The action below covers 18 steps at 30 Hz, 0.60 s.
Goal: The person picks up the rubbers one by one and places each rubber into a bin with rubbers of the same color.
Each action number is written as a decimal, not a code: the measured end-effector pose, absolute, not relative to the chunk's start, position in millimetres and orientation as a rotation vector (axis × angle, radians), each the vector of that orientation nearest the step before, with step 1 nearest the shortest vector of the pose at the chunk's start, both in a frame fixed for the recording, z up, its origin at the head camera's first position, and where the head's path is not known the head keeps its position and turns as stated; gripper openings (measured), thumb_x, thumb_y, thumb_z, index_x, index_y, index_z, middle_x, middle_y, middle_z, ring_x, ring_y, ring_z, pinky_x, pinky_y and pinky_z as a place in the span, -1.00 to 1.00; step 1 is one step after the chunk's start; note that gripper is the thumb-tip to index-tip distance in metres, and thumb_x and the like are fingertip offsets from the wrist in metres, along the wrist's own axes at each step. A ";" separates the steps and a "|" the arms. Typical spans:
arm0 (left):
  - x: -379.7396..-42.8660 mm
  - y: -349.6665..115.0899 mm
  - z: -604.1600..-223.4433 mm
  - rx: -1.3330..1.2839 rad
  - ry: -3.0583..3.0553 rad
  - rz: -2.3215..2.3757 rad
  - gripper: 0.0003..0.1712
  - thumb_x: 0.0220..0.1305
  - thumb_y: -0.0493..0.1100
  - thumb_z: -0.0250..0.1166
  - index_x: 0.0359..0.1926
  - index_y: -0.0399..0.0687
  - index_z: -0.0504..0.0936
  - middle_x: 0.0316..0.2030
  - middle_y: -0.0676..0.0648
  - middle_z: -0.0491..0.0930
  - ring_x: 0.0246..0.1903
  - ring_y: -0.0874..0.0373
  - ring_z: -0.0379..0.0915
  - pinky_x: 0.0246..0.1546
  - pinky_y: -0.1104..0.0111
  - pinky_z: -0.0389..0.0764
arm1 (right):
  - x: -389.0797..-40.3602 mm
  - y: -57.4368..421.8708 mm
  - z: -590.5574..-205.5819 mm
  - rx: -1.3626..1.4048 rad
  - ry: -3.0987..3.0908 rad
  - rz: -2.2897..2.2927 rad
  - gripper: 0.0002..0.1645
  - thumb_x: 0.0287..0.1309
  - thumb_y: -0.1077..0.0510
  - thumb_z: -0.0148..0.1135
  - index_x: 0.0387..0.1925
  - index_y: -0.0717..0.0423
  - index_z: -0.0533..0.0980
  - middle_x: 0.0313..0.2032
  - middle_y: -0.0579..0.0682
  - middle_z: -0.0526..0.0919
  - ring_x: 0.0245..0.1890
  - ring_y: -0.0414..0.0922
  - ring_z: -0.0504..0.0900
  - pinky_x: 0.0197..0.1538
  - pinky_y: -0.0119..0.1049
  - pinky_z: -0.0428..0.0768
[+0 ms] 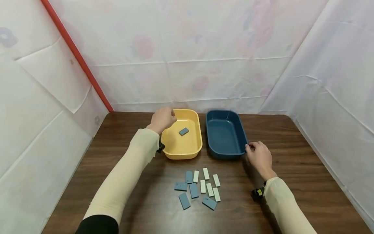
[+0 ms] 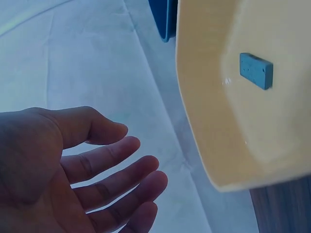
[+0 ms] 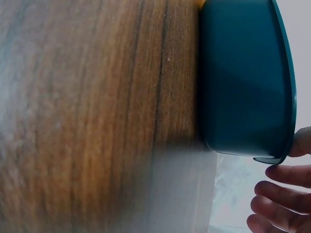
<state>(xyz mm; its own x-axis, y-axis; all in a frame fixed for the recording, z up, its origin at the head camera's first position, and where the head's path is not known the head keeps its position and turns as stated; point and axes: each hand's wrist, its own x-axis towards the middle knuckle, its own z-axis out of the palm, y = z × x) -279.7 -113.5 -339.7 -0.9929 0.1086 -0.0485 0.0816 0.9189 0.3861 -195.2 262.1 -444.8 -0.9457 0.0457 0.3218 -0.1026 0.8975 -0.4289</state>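
Note:
My left hand [image 1: 162, 120] hovers at the far left of the yellow bin [image 1: 181, 155], holding nothing. Its fingers are loosely bent in the left wrist view, apart from the bin's wall [image 2: 199, 97]. One small blue rectangular block [image 1: 183, 131] lies inside that bin, with tiny dark spots on its faces. My right hand [image 1: 259, 157] is at the near right corner of the dark blue bin [image 1: 226, 154]. In the right wrist view its thumb [image 3: 302, 141] and index finger [image 3: 290, 174] pinch the rim; the other fingers are loosely bent below.
Several blue blocks [image 1: 184, 201] and several pale green blocks [image 1: 216, 180] lie loose on the wooden table [image 1: 157, 208] in front of the bins. White patterned cloth [image 1: 187, 78] hangs behind and at both sides. A red pole [image 1: 79, 58] slants down at the left.

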 end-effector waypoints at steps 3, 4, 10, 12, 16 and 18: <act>-273.0 -119.7 -339.2 0.157 3.019 0.614 -0.65 0.37 -0.09 0.16 0.07 -0.15 0.63 0.07 -0.18 0.62 -0.09 -0.11 0.60 -0.15 0.10 0.64 | -194.0 262.9 -445.6 0.027 -2.727 0.640 -0.62 0.32 0.07 0.13 -0.16 0.34 0.64 -0.24 0.27 0.63 -0.25 0.15 0.59 -0.17 0.10 0.54; -270.6 -121.7 -339.7 0.150 3.024 0.616 -0.65 0.37 -0.08 0.17 0.07 -0.15 0.63 0.06 -0.17 0.62 -0.11 -0.10 0.61 -0.17 0.11 0.64 | -193.6 263.1 -445.6 0.024 -2.728 0.641 -0.62 0.32 0.07 0.13 -0.16 0.34 0.64 -0.24 0.28 0.63 -0.24 0.16 0.59 -0.16 0.11 0.54; -256.6 -133.3 -344.3 0.129 3.062 0.631 -0.60 0.37 -0.10 0.13 0.13 -0.16 0.60 0.05 -0.19 0.63 -0.20 -0.08 0.61 -0.29 0.17 0.62 | -191.6 263.1 -443.0 0.033 -2.734 0.645 -0.62 0.32 0.08 0.13 -0.15 0.35 0.64 -0.22 0.30 0.63 -0.23 0.17 0.60 -0.16 0.12 0.54; -253.5 -136.7 -346.9 0.133 3.077 0.645 -0.58 0.38 -0.10 0.13 0.16 -0.18 0.58 0.00 -0.20 0.65 -0.30 -0.04 0.59 -0.40 0.23 0.58 | -191.1 262.9 -442.0 0.038 -2.728 0.646 -0.63 0.32 0.08 0.14 -0.16 0.35 0.64 -0.23 0.30 0.63 -0.24 0.17 0.60 -0.16 0.12 0.54; -248.2 -142.8 -354.2 0.112 3.095 0.663 -0.54 0.38 -0.09 0.13 0.21 -0.20 0.54 -0.06 -0.19 0.66 -0.39 0.00 0.54 -0.46 0.27 0.53 | -190.5 262.3 -441.8 0.046 -2.727 0.651 -0.64 0.31 0.09 0.15 -0.16 0.36 0.64 -0.24 0.29 0.63 -0.25 0.16 0.60 -0.17 0.11 0.54; -245.3 -145.5 -358.3 0.091 3.093 0.678 -0.54 0.38 -0.09 0.13 0.22 -0.20 0.53 -0.03 -0.19 0.64 -0.31 -0.01 0.55 -0.37 0.23 0.57 | -190.5 261.9 -442.3 0.046 -2.730 0.655 -0.64 0.31 0.10 0.16 -0.16 0.36 0.64 -0.24 0.29 0.63 -0.25 0.15 0.59 -0.18 0.11 0.54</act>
